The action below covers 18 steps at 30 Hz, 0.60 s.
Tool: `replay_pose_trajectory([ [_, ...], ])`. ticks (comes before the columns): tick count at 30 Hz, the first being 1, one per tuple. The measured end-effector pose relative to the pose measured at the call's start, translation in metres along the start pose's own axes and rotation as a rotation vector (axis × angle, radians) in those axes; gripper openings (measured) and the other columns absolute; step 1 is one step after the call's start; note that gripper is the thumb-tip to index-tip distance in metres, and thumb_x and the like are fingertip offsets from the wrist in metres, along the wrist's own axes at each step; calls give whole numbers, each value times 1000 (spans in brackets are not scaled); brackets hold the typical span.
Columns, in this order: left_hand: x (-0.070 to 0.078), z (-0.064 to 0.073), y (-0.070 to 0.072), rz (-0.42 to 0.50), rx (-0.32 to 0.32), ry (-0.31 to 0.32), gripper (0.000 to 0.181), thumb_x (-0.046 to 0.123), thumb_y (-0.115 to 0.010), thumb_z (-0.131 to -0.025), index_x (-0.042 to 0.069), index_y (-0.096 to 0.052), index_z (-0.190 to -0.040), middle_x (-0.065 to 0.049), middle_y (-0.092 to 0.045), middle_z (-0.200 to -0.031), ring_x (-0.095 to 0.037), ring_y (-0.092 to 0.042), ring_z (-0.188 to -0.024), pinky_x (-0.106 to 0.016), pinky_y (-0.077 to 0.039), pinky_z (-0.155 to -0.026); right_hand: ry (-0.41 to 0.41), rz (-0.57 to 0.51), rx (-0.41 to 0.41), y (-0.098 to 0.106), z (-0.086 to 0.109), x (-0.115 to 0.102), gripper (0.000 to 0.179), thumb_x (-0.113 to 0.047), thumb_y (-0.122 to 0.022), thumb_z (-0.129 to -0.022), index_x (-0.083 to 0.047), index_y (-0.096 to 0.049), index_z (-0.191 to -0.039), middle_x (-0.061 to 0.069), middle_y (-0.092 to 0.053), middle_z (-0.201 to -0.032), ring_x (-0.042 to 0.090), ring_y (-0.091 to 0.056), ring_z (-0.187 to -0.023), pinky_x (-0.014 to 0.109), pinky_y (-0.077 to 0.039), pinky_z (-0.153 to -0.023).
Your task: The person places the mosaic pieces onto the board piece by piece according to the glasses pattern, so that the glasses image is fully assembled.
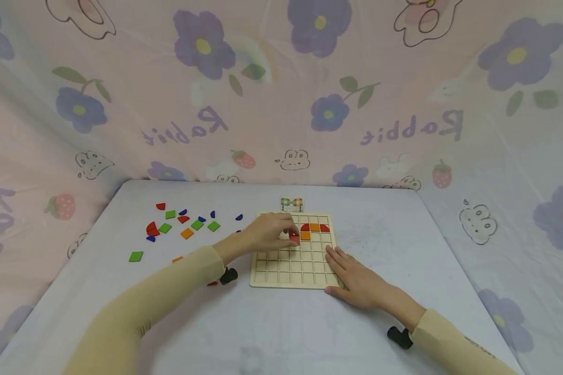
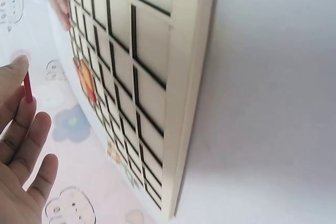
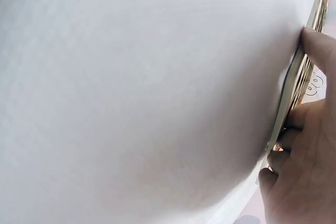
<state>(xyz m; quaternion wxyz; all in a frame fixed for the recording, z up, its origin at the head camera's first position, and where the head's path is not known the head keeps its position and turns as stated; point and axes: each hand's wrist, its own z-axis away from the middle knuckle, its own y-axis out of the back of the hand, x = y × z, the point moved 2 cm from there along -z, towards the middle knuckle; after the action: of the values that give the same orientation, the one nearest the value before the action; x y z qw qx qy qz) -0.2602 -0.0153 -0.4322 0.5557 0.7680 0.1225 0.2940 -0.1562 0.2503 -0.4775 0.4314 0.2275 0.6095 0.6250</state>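
Pale wooden grid board (image 1: pixel 291 271) carries the right hand (image 1: pixel 358 281) at its near right edge, fingers extended and touching it. Farther in, apart from that hand, the left hand (image 1: pixel 267 232) pinches a red piece (image 1: pixel 294 239) between thumb and fingertip, above the grid. Just right of that piece lies an orange tile (image 1: pixel 305 236); beyond the board, a patterned card (image 1: pixel 292 203).

the back and both sides are closed off by a hanging cloth (image 1: pixel 272 117) in pale pink and white. purple flowers (image 1: pixel 320 23) are printed on it, along with green leaves (image 1: pixel 69 75), pink strawberries (image 1: pixel 243 159), outlined bunny faces (image 1: pixel 295 160) and mirrored lettering (image 1: pixel 185 133) reading "rabbit". a faint rainbow (image 1: pixel 259 52) is shown near the top. a white tabletop (image 1: pixel 380 224) is bordered by the cloth.
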Motion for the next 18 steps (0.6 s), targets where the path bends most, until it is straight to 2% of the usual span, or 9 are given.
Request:
replay_pose_trajectory([
  [3,2,-8,-7,-29,-48,13,26,36,-79,-95,16,-77,-111,6,-68,-106,-9,-64,-93,-24,-53,-84,2,-5,-4,1,0,0,87,-57,-54,-104,1,-27,-162,15,-16,-172,37,-14,-158,55,-24,-124],
  [8,2,-16,-18,-71,-98,20,29,40,-77,-95,17,-76,-113,6,-67,-105,-9,-62,-92,-25,-53,-85,23,-7,5,1,-1,0,87,-57,-54,-104,2,-27,-162,16,-16,-172,37,-15,-158,55,-24,-124],
  [12,1,-23,-27,-60,-107,17,29,40,-77,-95,17,-76,-113,6,-66,-104,-9,-61,-89,-24,-53,-83,25,-4,15,1,-1,1,86,-56,-54,-104,2,-27,-162,16,-17,-172,38,-16,-158,55,-24,-124],
  [18,0,-30,-35,-24,-140,57,28,40,-77,-95,19,-76,-113,7,-65,-103,-7,-58,-85,-21,-49,-77,14,-9,5,1,0,0,86,-57,-53,-104,1,-26,-162,15,-15,-172,37,-14,-158,55,-24,-124],
])
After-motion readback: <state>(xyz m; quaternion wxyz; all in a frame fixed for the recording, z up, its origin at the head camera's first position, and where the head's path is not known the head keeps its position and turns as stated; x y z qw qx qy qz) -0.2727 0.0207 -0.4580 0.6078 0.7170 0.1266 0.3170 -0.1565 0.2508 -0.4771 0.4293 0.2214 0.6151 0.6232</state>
